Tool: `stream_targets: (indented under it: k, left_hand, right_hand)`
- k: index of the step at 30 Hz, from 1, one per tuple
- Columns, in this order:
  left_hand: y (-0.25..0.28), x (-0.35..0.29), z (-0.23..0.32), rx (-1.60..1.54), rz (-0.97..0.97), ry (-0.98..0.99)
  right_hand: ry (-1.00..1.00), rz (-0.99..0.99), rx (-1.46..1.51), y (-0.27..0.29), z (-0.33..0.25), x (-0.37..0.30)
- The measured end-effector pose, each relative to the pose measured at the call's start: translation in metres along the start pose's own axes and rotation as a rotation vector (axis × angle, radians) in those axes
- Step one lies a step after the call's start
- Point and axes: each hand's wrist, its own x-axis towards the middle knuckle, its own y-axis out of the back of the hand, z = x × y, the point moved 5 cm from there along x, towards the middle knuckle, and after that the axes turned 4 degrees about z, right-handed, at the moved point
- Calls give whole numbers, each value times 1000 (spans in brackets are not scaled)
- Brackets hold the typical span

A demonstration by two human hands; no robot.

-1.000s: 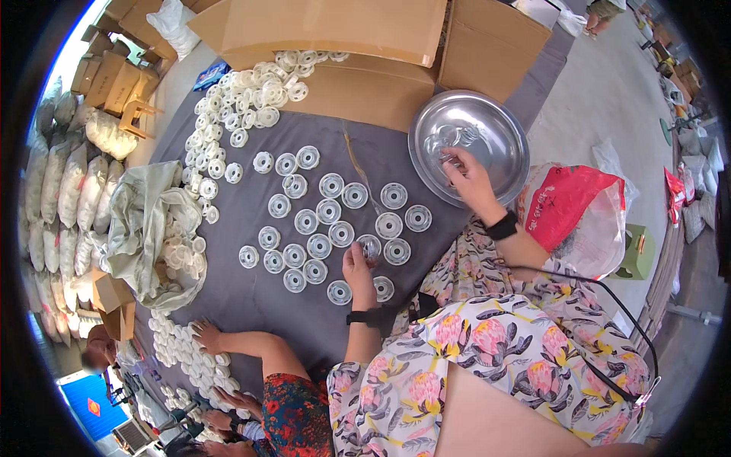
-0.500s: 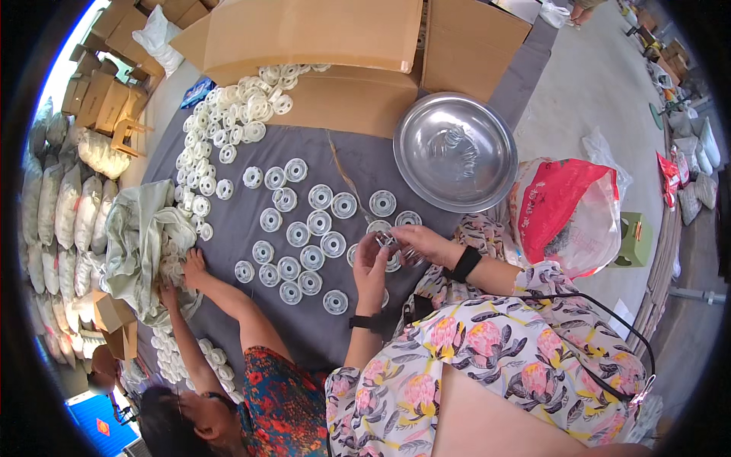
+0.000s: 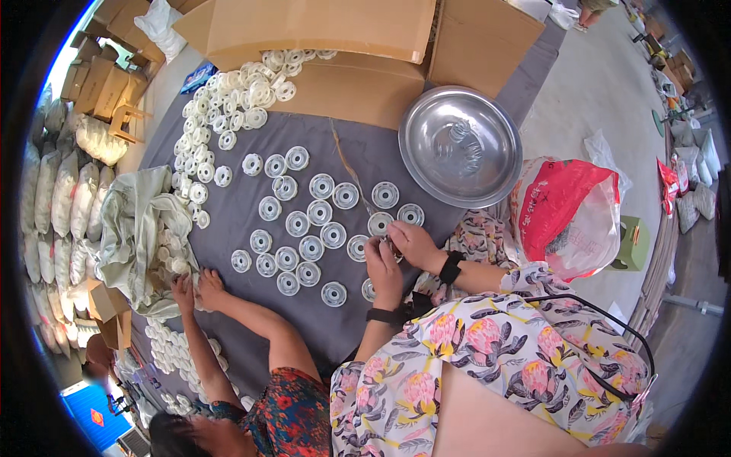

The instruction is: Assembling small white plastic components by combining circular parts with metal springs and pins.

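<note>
Two bare hands meet over a grey cloth (image 3: pixel 232 221), the fingertips of the left hand (image 3: pixel 384 270) and the right hand (image 3: pixel 415 247) closed together on a small, shiny piece (image 3: pixel 394 250). Most of the piece is hidden by the fingers, and its exact shape cannot be told. It is held just beside the nearest of the discs (image 3: pixel 311 248), which lie flat and spaced out across the middle of the cloth, pale at the rim with a darker ring inside. One of them, by the left wrist, is partly covered. Each wrist wears a black band, and the wearer's flowered clothing (image 3: pixel 487 335) fills the lower right.

Beyond the right hand, a steel bowl (image 3: pixel 426 129) stands near the corner of the cloth, with clear parts (image 3: pixel 464 145) gathered in it. To the right of the bowl sits a red-and-white bag (image 3: pixel 571 198), its mouth open, with a green box (image 3: pixel 632 244) behind it. A large carton (image 3: pixel 320 30) lines the far edge, and white discs (image 3: pixel 236 99) are heaped from its front down the left side toward a pale green sack (image 3: pixel 126 228). At lower left, a co-worker (image 3: pixel 259 320) in a dark floral top reaches to the edge of the sack, beside more white parts (image 3: pixel 179 346). Full white sacks (image 3: pixel 65 198) are stacked along the far left, below a wooden stool (image 3: pixel 126 122)
</note>
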Motion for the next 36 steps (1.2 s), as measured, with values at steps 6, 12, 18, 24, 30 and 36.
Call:
stream_targets:
  k: [6,12,18,24,30,36]
  left_hand:
    - [0,0,-9,-103,19,84]
    - [0,0,-24,-287,-41,312]
    - [-10,14,1,61,-284,-81]
    - [-16,15,-20,-66,-250,56]
    - [-18,0,-32,-68,-323,89]
    - [6,-8,-50,-36,-277,153]
  right_hand:
    - [329,45,-327,4,-22,0]
    - [340,20,-235,6,-12,0]
    - [-535,-18,633,28,32,0]
    - [-208,299,-104,136,-21,35]
    - [-328,404,-843,213,29,64]
    - [-358,364,-813,210,74,93]
